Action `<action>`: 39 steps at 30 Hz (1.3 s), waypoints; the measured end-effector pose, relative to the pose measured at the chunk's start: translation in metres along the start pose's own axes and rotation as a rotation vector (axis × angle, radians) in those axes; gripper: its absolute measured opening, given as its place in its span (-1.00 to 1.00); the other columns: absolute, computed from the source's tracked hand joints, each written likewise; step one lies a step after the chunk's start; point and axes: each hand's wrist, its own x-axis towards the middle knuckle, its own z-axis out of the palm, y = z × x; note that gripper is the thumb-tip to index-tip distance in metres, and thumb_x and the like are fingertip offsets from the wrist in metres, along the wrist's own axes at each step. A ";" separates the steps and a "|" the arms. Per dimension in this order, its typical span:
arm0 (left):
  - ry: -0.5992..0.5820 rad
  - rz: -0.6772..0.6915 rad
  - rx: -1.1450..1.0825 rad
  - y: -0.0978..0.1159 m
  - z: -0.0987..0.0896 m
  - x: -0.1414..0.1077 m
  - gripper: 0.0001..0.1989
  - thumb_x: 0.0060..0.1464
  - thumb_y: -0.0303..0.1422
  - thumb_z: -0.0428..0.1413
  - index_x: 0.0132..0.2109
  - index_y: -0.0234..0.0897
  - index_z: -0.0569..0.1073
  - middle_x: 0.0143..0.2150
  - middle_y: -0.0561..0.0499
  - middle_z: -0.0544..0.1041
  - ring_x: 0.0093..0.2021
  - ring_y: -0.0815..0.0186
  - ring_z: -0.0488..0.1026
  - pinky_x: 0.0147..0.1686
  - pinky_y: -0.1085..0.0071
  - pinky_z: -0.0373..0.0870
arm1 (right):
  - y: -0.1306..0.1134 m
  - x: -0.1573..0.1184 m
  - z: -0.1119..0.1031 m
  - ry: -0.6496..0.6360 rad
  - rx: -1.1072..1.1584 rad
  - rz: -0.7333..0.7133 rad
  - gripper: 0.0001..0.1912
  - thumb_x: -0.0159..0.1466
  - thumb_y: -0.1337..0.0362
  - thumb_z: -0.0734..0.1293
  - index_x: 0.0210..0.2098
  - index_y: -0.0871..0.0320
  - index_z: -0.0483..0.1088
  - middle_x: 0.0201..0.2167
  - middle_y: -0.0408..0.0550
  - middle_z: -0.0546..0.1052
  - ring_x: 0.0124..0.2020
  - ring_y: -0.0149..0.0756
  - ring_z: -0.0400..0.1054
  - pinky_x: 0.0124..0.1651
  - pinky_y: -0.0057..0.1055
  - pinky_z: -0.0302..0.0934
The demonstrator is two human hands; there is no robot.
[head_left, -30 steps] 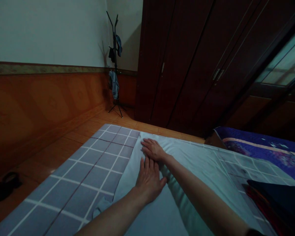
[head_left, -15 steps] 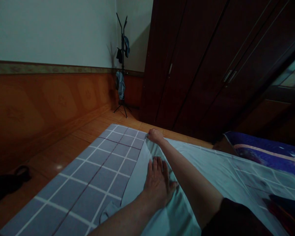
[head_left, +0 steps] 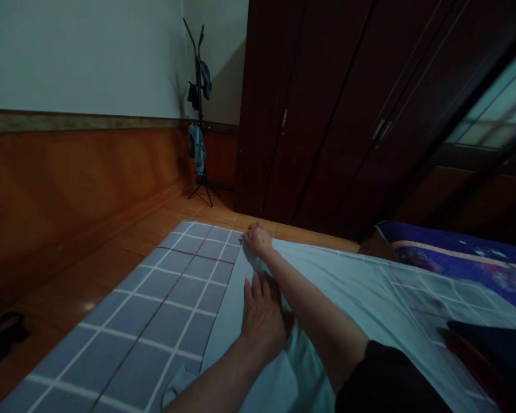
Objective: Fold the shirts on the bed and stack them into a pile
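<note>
Pale sheet (head_left: 361, 287), far edge pinched in right hand (head_left: 258, 241), now further left; left hand (head_left: 263, 315) flat, open

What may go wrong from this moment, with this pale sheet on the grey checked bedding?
The right hand is at the far end of the pale sheet, close to the wooden floor, so the cloth might slip over the edge. The grey checked bedding shows beside the sheet's left edge, so the sheet may sit off-centre. The dim light may also hide creases near the left hand.
</note>
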 end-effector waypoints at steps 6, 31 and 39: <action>0.060 0.007 0.084 0.002 0.006 0.001 -0.22 0.14 0.05 -0.14 0.29 -0.50 0.12 0.31 -0.38 0.08 0.32 -0.20 -0.11 0.23 -0.11 -0.26 | 0.027 -0.085 -0.015 -0.028 -0.026 -0.186 -0.55 0.32 0.02 0.19 0.12 0.09 0.27 0.23 0.00 0.20 0.19 -0.20 0.06 0.17 -0.29 0.00; -0.036 0.011 0.211 0.001 0.005 -0.002 -0.25 0.19 0.05 -0.24 0.32 -0.42 0.06 0.35 -0.37 -0.05 0.34 -0.17 -0.17 0.21 -0.10 -0.22 | 0.300 -0.160 -0.073 0.153 -0.237 0.961 -0.69 0.32 0.11 0.24 -0.05 0.16 0.36 -0.01 0.03 0.39 -0.05 -0.20 0.31 0.00 -0.12 0.23; -0.027 -0.002 0.214 0.001 0.007 0.000 -0.27 0.18 0.04 -0.20 0.32 -0.39 0.07 0.35 -0.35 -0.04 0.34 -0.15 -0.18 0.22 -0.08 -0.24 | 0.315 -0.158 -0.075 0.107 -0.186 0.969 -0.67 0.31 0.10 0.26 -0.05 0.18 0.35 -0.03 0.02 0.40 -0.06 -0.19 0.32 -0.03 -0.12 0.25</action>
